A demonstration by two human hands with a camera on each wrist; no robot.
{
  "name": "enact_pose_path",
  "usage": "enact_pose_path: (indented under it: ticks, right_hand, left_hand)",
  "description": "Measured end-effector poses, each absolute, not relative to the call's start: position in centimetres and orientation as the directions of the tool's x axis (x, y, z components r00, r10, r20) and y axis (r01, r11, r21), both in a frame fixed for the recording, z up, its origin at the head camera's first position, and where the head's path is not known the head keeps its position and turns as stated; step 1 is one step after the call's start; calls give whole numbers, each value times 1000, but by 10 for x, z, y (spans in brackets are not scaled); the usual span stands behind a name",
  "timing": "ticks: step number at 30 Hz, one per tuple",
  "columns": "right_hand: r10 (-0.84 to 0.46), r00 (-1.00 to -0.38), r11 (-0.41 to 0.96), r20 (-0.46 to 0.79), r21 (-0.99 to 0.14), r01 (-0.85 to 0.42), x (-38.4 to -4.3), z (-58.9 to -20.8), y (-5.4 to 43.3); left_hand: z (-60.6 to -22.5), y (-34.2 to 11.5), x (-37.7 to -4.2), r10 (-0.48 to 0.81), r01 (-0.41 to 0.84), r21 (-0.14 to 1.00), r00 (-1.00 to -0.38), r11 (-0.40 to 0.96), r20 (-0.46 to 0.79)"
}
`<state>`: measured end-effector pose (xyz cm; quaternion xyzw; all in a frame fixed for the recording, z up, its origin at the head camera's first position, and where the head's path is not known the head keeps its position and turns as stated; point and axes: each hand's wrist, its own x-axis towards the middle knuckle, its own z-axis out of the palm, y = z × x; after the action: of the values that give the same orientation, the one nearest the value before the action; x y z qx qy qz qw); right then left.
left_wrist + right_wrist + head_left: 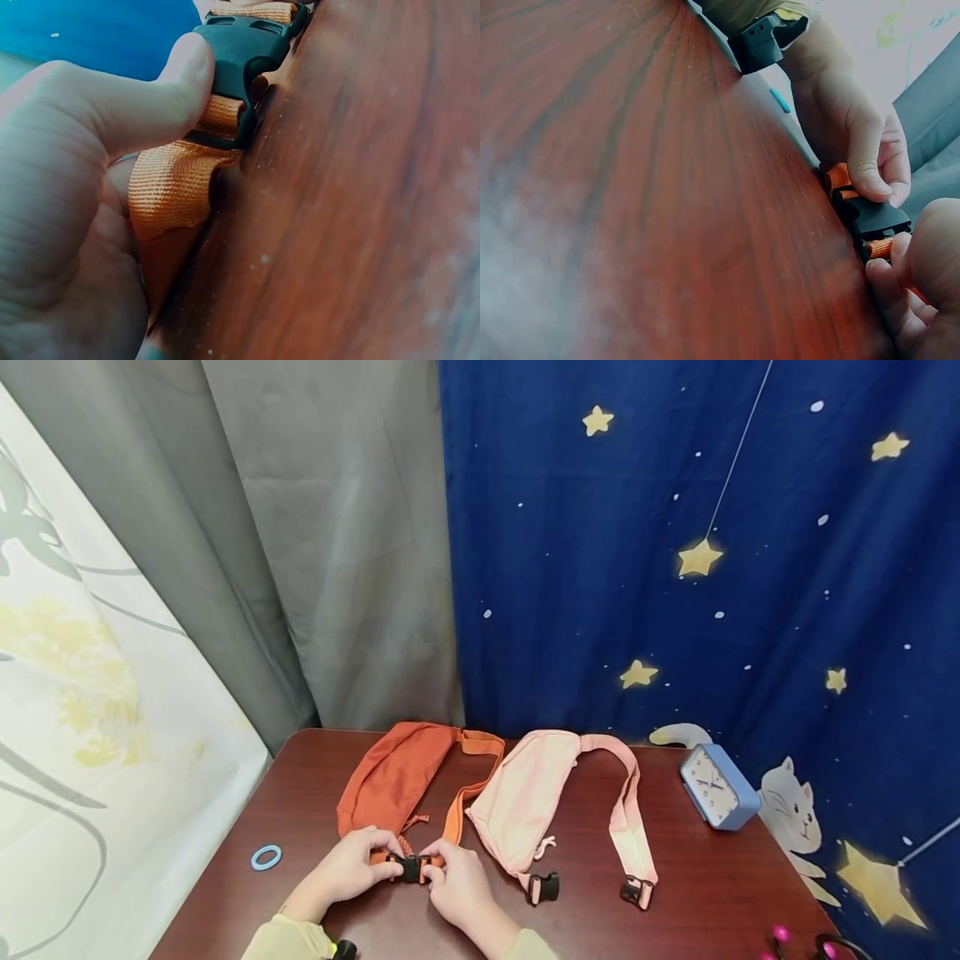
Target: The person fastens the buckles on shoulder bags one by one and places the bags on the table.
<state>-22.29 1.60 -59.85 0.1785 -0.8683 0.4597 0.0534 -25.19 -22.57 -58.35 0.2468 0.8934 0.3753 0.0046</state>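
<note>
An orange waist bag (pixel 397 772) lies on the table, its strap curving round to the near end. Both halves of its black side-release buckle (pixel 410 868) sit together between my hands. My left hand (pixel 348 867) pinches the left part of the buckle, and the left wrist view shows its thumb pressed on the black plastic (pixel 244 64) beside the orange webbing (pixel 176 184). On the other side my right hand (pixel 461 885) pinches the strap end close against the buckle. In the right wrist view the buckle (pixel 877 217) spans the gap between the two hands.
A pink waist bag (pixel 521 793) lies to the right, its buckle halves (pixel 543 887) apart. A blue ring (pixel 266 857) is at the left, and a blue clock (pixel 720 787) stands at the right edge. Pink-tipped items (pixel 781 934) show at bottom right. Curtains hang behind.
</note>
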Motion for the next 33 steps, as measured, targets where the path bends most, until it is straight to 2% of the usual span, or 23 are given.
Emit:
enact_pose_path:
  ticks: [33]
  right_hand:
    - [-250, -945, 491, 210, -814, -310, -226, -603, 7]
  left_hand:
    - [-587, -226, -253, 422, 424, 661, -889, 619, 175]
